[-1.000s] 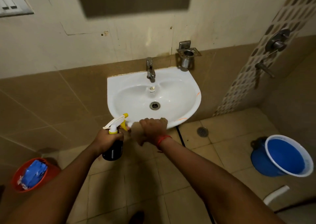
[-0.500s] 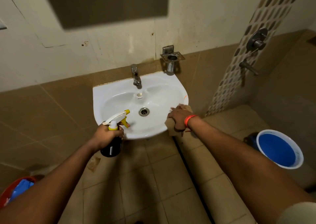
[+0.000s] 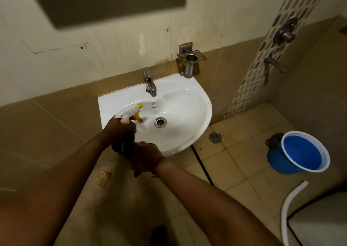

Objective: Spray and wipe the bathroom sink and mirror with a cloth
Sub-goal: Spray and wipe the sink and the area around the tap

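The white sink (image 3: 185, 103) hangs on the tiled wall with a metal tap (image 3: 149, 82) at its back. My left hand (image 3: 117, 131) grips a dark spray bottle with a white and yellow head (image 3: 129, 114), held over the left side of the bowl with its nozzle aimed toward the tap. Just below the bottle, my right hand (image 3: 146, 157) is closed against the front rim of the sink. The brownish cloth is almost wholly hidden under its fingers. The mirror (image 3: 112, 2) is the dark rectangle high on the wall.
A metal cup holder (image 3: 190, 61) is fixed to the wall right of the tap. A blue bucket (image 3: 300, 152), a floor drain (image 3: 215, 137) and a white hose (image 3: 289, 204) are on the floor at right. Shower fittings (image 3: 284, 33) stick out of the patterned wall strip.
My right hand slid from the sink's right rim back to the front rim, near the bottle. My left hand raised the spray bottle over the bowl.
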Motion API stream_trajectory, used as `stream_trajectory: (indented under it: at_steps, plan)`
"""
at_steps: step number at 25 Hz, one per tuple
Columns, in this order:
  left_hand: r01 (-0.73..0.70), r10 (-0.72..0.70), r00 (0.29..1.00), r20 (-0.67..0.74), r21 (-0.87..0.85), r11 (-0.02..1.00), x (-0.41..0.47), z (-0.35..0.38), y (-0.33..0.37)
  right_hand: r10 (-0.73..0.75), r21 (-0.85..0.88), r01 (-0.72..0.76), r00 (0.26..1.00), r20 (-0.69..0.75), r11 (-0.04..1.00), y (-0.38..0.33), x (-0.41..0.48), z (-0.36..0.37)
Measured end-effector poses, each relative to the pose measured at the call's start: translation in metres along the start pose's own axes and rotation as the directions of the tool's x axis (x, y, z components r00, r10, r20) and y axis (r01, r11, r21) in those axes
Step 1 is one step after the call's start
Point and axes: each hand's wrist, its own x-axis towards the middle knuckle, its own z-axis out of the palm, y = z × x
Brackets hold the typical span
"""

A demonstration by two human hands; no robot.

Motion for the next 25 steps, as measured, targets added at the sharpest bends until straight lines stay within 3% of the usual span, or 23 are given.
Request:
stream_trajectory:
  at_steps: [3, 4, 6, 7, 8, 9, 10, 11, 12, 13, 14, 15, 17, 19, 22, 25]
  plan:
    - [0.03, -0.03, 0.998, 0.06, 0.001, 1.0, 0.016, 0.02, 0.013, -0.15, -0.017, 0.149, 0.988, -0.047, 0.989, 0.042, -0.026, -0.001]
    - [0.019, -0.019, 0.997, 0.078, 0.007, 1.0, 0.023, 0.027, 0.015, -0.158, -0.102, 0.148, 0.983, -0.09, 0.984, 0.06, -0.04, -0.003]
    - [-0.01, 0.013, 0.995, 0.1, -0.026, 1.0, 0.036, 0.039, 0.016, -0.136, -0.271, 0.071, 0.963, -0.233, 0.96, 0.101, -0.071, 0.0]
    - [-0.005, 0.009, 0.996, 0.092, -0.047, 0.999, 0.04, 0.042, 0.018, -0.081, -0.272, -0.016, 0.937, -0.341, 0.962, 0.121, -0.085, 0.003]
    - [0.003, 0.002, 0.997, 0.077, -0.055, 0.998, 0.042, 0.045, 0.019, 0.048, -0.155, -0.134, 0.886, -0.461, 0.979, 0.136, -0.093, 0.006]
    - [0.007, -0.004, 0.997, 0.071, -0.053, 0.999, 0.045, 0.048, 0.019, 0.272, 0.113, -0.253, 0.783, -0.559, 0.961, 0.143, -0.097, 0.001]
    - [0.01, -0.006, 0.997, 0.079, -0.059, 0.998, 0.048, 0.051, 0.018, 0.563, 0.493, -0.298, 0.597, -0.572, 0.817, 0.146, -0.096, -0.005]
    - [0.021, -0.015, 0.996, 0.09, -0.06, 0.998, 0.049, 0.053, 0.018, 0.825, 0.835, -0.173, 0.351, -0.444, 0.523, 0.143, -0.094, -0.018]
    - [0.026, -0.02, 0.995, 0.103, -0.064, 0.998, 0.05, 0.056, 0.019, 0.974, 0.981, 0.083, 0.131, -0.186, 0.176, 0.139, -0.09, -0.029]
    - [0.026, -0.018, 0.993, 0.118, -0.063, 0.998, 0.052, 0.057, 0.019, 0.998, 0.954, 0.295, 0.008, 0.063, -0.062, 0.133, -0.087, -0.038]
    - [0.016, -0.008, 0.992, 0.127, -0.062, 0.998, 0.055, 0.057, 0.021, 0.978, 0.898, 0.397, -0.004, 0.207, -0.189, 0.126, -0.081, -0.04]
    - [0.003, 0.005, 0.99, 0.138, -0.06, 0.998, 0.059, 0.058, 0.025, 0.968, 0.902, 0.358, 0.026, 0.249, -0.241, 0.118, -0.074, -0.039]
    - [-0.051, 0.062, 0.984, 0.169, -0.067, 0.996, 0.066, 0.059, 0.037, 0.975, 0.977, 0.076, 0.115, 0.189, -0.198, 0.103, -0.061, -0.036]
    - [-0.09, 0.097, 0.969, 0.228, -0.041, 0.995, 0.074, 0.063, 0.049, 0.969, 0.977, -0.102, 0.145, 0.199, -0.185, 0.111, -0.05, -0.038]
    - [-0.166, 0.152, 0.945, 0.291, 0.023, 0.986, 0.092, 0.075, 0.053, 0.935, 0.937, -0.166, 0.127, 0.33, -0.308, 0.138, -0.049, -0.047]
    - [-0.254, 0.219, 0.941, 0.259, 0.109, 0.961, 0.103, 0.091, 0.044, 0.945, 0.94, -0.133, 0.048, 0.322, -0.314, 0.138, -0.042, -0.036]
